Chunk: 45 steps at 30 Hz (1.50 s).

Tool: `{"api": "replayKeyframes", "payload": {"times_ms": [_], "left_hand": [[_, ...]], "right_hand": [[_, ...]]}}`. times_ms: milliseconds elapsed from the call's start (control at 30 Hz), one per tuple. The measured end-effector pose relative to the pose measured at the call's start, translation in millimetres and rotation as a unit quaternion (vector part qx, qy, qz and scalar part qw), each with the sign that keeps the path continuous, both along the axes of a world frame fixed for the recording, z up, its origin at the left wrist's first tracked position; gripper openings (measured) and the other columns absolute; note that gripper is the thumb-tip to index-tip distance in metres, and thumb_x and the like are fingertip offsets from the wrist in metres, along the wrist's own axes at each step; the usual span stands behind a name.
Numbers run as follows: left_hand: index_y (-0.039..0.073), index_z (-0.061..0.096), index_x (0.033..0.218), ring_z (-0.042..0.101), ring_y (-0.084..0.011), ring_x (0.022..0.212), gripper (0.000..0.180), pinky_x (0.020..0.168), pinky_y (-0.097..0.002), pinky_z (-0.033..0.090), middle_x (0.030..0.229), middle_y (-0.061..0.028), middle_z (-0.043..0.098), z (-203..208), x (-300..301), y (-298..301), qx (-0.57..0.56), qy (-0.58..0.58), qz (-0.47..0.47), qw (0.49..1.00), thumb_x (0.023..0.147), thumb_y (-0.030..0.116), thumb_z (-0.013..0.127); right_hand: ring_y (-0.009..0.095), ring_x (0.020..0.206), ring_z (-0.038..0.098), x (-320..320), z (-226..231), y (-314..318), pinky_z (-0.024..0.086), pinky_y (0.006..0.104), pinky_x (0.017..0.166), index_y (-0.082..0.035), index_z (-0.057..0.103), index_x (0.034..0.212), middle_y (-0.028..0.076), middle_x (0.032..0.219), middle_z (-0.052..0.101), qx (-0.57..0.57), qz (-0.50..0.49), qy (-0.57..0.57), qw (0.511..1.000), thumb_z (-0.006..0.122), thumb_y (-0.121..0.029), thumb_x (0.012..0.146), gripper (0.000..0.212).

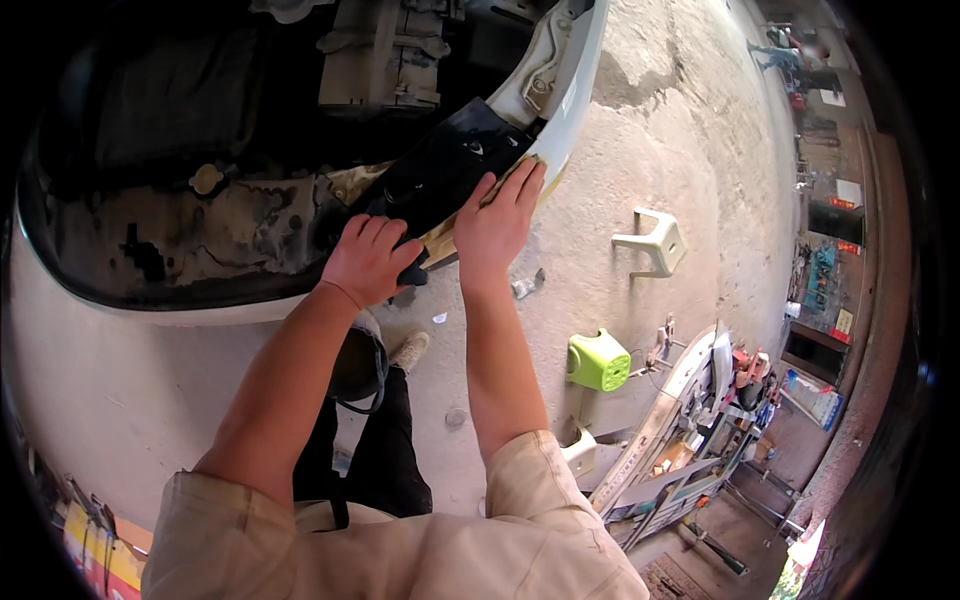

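Observation:
A car body with its front end open lies ahead of me, its pale fender [572,110] curving round on the right. My right hand [497,222] rests along the fender's yellowish-brown edge [440,245], fingers stretched out toward the far side. Left of it, my left hand [370,255] is curled at the near corner, closed round a dark piece [411,266] whose kind I cannot make out. A black panel [450,160] sits inside the fender, just beyond both hands.
A dark bucket [357,368] with a handle stands by my legs. On the concrete floor to the right are a white stool [662,243] and a green stool [600,361]. Tools and parts crowd a bench [690,430] at the lower right; shelves [825,250] line the far right.

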<state>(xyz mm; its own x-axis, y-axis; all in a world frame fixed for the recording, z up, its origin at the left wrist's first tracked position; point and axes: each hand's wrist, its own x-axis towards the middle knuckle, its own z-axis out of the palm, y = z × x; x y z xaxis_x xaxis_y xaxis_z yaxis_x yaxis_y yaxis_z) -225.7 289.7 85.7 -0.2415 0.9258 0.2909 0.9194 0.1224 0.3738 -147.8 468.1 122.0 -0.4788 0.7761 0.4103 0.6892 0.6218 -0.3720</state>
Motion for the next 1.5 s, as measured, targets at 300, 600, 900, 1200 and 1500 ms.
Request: {"api": "replayKeyframes", "payload": {"times_ms": [300, 600, 900, 1200, 1500], "left_hand": [[0.023, 0.063, 0.119, 0.055, -0.0294, 0.117, 0.064, 0.105, -0.0486, 0.04, 0.126, -0.008, 0.057, -2.4, 1.4, -0.2, 0.003, 0.006, 0.005, 1.0, 0.061, 0.034, 0.088], [0.023, 0.063, 0.119, 0.055, -0.0289, 0.117, 0.064, 0.106, -0.0483, 0.039, 0.126, -0.0082, 0.058, -1.8, 2.7, -1.9, 0.017, 0.005, 0.004, 1.0, 0.061, 0.034, 0.088], [0.023, 0.063, 0.119, 0.055, -0.0282, 0.117, 0.066, 0.105, -0.0477, 0.04, 0.126, -0.0078, 0.058, 0.5, 1.1, -3.6, 0.002, -0.004, -0.002, 1.0, 0.059, 0.035, 0.089], [0.022, 0.063, 0.12, 0.055, -0.0299, 0.117, 0.067, 0.106, -0.0486, 0.039, 0.127, -0.0086, 0.058, -4.0, 2.1, -3.6, 0.007, -0.005, 0.001, 1.0, 0.06, 0.035, 0.089], [0.023, 0.064, 0.122, 0.054, -0.0289, 0.117, 0.066, 0.106, -0.0478, 0.039, 0.127, -0.0083, 0.058, 2.5, -1.8, -8.2, -0.027, -0.007, -0.003, 1.0, 0.062, 0.037, 0.088]], "right_hand": [[0.046, 0.124, 0.055, -0.4, 6.2, 13.5, 0.048, 0.05, 0.102, 0.006, 0.047, 0.146, 0.031, 0.144, 0.047, 0.053, -0.01, -0.056, 0.997, 0.059, -0.023, 0.101, 0.055], [0.047, 0.121, 0.054, 5.0, 4.0, 5.9, 0.046, 0.0517, 0.103, 0.005, 0.05, 0.144, 0.03, 0.137, 0.051, 0.064, -0.013, -0.066, 0.996, 0.06, -0.023, 0.101, 0.053], [0.046, 0.118, 0.056, 13.9, -0.4, -5.2, 0.047, 0.0513, 0.099, 0.002, 0.054, 0.143, 0.029, 0.134, 0.053, 0.072, 0.0, -0.07, 0.995, 0.062, -0.024, 0.1, 0.051], [0.044, 0.119, 0.056, 8.0, 4.5, 0.7, 0.047, 0.0532, 0.098, -0.001, 0.052, 0.145, 0.026, 0.135, 0.052, 0.066, -0.022, -0.087, 0.994, 0.062, -0.026, 0.099, 0.053], [0.036, 0.116, 0.058, 40.2, 20.4, -17.8, 0.049, 0.0431, 0.097, -0.002, 0.053, 0.142, 0.025, 0.132, 0.054, -0.098, -0.021, 0.015, 0.995, 0.057, -0.014, 0.101, 0.043]]}}
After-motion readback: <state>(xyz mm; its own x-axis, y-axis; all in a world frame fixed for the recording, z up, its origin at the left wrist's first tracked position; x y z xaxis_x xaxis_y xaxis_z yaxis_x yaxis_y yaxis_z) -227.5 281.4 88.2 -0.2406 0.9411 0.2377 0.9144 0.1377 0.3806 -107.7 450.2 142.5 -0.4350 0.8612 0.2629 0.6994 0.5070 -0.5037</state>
